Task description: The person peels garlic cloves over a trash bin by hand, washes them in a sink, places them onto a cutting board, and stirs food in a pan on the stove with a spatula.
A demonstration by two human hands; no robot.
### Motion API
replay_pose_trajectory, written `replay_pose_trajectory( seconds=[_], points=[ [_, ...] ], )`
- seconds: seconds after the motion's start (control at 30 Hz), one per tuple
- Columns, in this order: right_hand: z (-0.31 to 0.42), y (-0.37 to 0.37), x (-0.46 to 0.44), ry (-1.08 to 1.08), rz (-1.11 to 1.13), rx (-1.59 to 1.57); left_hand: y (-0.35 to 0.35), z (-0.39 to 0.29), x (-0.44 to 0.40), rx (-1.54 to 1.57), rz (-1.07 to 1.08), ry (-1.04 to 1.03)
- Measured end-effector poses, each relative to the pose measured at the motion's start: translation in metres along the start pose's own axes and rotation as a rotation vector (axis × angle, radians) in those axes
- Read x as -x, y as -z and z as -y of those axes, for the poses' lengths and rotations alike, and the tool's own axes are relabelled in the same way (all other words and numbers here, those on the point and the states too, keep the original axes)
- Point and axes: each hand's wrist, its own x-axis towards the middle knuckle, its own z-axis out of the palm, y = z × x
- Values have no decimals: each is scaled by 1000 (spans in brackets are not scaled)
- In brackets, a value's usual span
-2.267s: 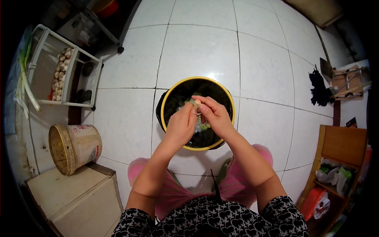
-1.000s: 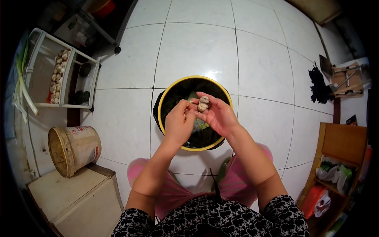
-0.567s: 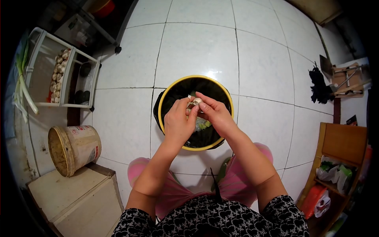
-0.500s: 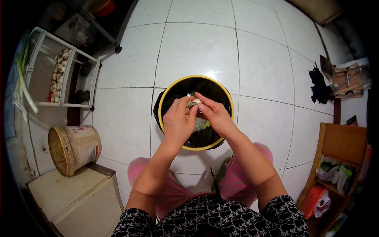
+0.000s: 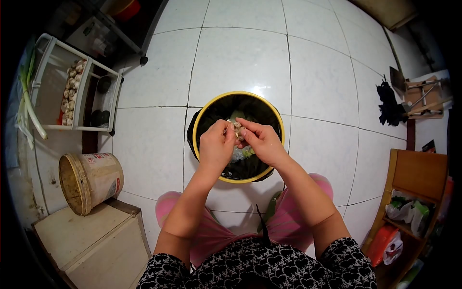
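Some papery garlic [image 5: 239, 131], round yellow-rimmed bin [image 5: 240, 181]

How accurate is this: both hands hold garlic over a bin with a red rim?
The colour is wrong: the head view shows a yellow rim on the bin. The left hand and right hand do hold garlic over it.

The bin [image 5: 243, 181] stands on the floor [image 5: 240, 58] — bucket [image 5: 103, 178] to its left, shelf unit [image 5: 417, 177] right.

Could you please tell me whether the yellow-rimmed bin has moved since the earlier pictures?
No; judged against the grout lines of the floor, the bin shows no visible shift either way.
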Motion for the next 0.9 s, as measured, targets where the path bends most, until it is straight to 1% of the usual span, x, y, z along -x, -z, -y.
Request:
replay_pose_trajectory(
  seconds=[0.07,0.13,0.17,0.23,0.27,0.33,0.37,0.43,0.47,0.53,0.57,0.63,0.67,0.73,0.77,0.8,0.83,0.87,0.9],
  points=[
    [1,1,0,2,-8,6,1,-1,-1,37,25,32],
    [7,2,2,152,-63,366,-1,5,-2,21,54,-51],
    [8,0,3,150,-64,365,-1,5,-1,21,55,-49],
    [8,-4,4,271,-29,363,-2,6,-1,139,68,36],
    [7,-3,4,269,-29,362,-2,5,-1,139,70,38],
    [6,-1,2,115,-10,301,0,2,-2,141,73,94],
    [6,-1,1,115,-10,301,-1,6,-3,141,74,95],
    [5,-2,-2,52,10,-35,-3,15,-7,484,50,247],
    [7,-2,-3,52,11,-35,-1,19,-8,484,49,248],
    [13,1,-4,96,-7,-131,4,22,-10,656,163,382],
    [15,3,-5,66,-29,-156,3,23,-10,656,164,382],
    [13,6,-7,64,-58,-169,2,24,-9,401,127,330],
    [12,7,-8,62,-86,-182,3,23,-8,401,128,331],
    [11,8,-7,83,-91,-131,10,11,-8,-120,205,226],
    [5,8,-7,119,-102,-70,11,7,-8,-120,205,226],
    [2,8,-7,155,-113,-9,11,3,-8,-159,142,178],
    [1,9,-7,155,-112,-9,11,1,-8,-197,78,130],
    [1,9,-7,142,-110,61,10,0,-8,-196,78,130],
    [1,9,-7,129,-108,130,10,0,-8,-132,31,42]
  ],
)
